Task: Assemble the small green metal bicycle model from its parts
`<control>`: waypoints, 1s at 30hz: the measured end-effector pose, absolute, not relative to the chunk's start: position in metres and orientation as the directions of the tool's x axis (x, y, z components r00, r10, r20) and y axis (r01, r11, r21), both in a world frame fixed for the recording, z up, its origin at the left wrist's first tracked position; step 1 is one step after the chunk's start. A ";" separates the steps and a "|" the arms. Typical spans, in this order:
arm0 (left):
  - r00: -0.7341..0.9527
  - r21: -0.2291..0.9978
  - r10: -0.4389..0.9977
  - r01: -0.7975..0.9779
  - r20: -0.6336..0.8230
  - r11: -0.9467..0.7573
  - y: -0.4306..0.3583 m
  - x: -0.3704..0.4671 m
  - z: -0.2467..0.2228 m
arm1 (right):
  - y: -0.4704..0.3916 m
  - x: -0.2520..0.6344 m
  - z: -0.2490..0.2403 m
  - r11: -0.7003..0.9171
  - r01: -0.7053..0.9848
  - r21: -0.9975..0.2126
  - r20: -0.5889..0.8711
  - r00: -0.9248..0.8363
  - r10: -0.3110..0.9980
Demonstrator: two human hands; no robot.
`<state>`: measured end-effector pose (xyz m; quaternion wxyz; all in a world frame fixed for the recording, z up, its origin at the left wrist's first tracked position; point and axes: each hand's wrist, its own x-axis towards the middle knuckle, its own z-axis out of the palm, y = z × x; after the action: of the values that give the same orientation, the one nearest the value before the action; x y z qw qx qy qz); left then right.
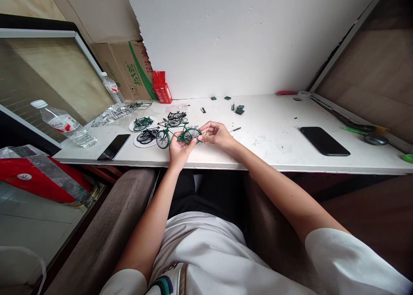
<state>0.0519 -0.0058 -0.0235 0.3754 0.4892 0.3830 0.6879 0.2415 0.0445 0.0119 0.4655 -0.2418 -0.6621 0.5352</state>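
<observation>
A small green model bicycle point(177, 131) is held up over the front of the white table, its front wheel to the left. My left hand point(181, 149) grips it from below near the pedals, fingers closed round the lower frame. At the rear wheel, my right hand point(215, 135) pinches with thumb and fingers; the exact part between them is hard to make out. Behind and left of the bicycle lie a black model bicycle point(147, 135) on a round white disc, a green one point(143, 123) on another disc, and a dark one point(177, 116).
Two phones, one left point(114, 147) and one right point(324, 141), lie on the table point(264, 153). Water bottles point(69, 125) stand leftward, near plastic sprues point(124, 110). Small dark green pieces point(239, 109) and a red box point(163, 88) sit toward the back.
</observation>
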 end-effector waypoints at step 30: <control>-0.249 0.895 0.890 -0.141 0.381 -0.423 -0.004 0.051 -0.026 | 0.044 0.242 0.014 0.285 -0.162 -0.945 0.328 -0.469 0.820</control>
<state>0.0514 -0.0042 -0.0257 0.3737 0.4854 0.3859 0.6898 0.2420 0.0440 0.0140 0.4513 -0.2482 -0.6623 0.5441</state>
